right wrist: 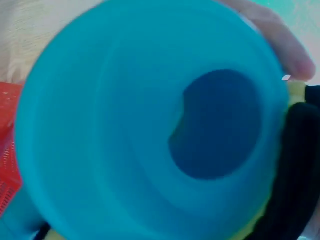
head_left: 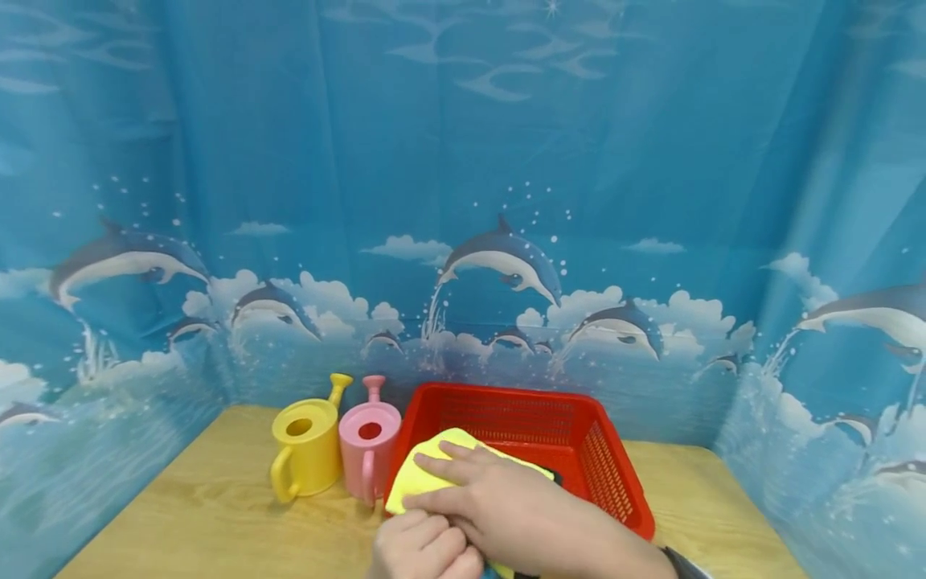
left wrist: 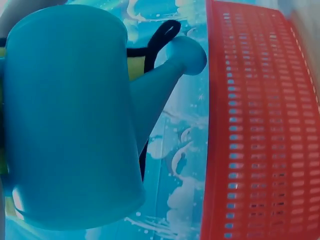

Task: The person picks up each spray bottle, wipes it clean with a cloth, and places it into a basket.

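Note:
A blue toy watering can (left wrist: 70, 120) fills much of the left wrist view, its spout pointing up and right. Its round top with a dark opening shows close up in the right wrist view. In the head view my left hand (head_left: 427, 548) has its fingers curled at the can, mostly hiding it; the grip itself is out of sight. A yellow cloth (head_left: 414, 480) with black edging and a black loop (left wrist: 167, 35) lies against the can. My right hand (head_left: 499, 503) presses on the cloth with fingers spread and fairly straight.
A red perforated basket (head_left: 531, 396) stands just beyond the hands on the wooden table (head_left: 210, 498). Left of it are a yellow watering can (head_left: 318, 462) and a pink watering can (head_left: 354, 454), side by side. A dolphin-printed curtain (head_left: 434, 161) surrounds the table.

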`<action>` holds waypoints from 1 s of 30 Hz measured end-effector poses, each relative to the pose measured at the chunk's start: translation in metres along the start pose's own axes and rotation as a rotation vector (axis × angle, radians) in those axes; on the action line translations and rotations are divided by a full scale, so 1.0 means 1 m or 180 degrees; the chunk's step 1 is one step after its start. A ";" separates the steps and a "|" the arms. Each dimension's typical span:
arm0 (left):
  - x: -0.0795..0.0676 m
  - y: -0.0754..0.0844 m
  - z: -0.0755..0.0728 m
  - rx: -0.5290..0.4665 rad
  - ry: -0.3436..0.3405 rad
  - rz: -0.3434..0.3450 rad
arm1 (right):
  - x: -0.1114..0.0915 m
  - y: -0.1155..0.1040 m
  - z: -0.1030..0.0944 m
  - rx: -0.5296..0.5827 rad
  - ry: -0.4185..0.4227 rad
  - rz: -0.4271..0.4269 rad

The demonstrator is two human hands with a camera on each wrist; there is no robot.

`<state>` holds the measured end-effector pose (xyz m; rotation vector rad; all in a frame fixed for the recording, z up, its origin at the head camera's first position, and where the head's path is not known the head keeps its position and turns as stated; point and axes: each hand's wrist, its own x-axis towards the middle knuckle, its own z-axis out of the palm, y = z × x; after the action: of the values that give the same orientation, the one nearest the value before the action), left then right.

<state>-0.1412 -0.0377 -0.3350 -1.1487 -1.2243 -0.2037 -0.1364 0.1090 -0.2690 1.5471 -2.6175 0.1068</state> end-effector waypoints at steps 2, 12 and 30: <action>0.000 -0.001 -0.003 0.0025 0.0040 -0.0067 | -0.004 -0.002 -0.001 0.0121 -0.0036 0.0100; 0.000 -0.003 -0.013 0.0264 -0.0083 -0.0423 | -0.037 -0.002 -0.003 0.0720 -0.0212 0.0572; 0.004 0.014 -0.018 -0.0022 -0.0618 -0.0204 | -0.035 0.006 -0.011 0.0933 -0.0291 0.0439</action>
<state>-0.1191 -0.0430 -0.3378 -1.1564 -1.4339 -0.1470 -0.1247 0.1437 -0.2620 1.4788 -2.8858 0.4604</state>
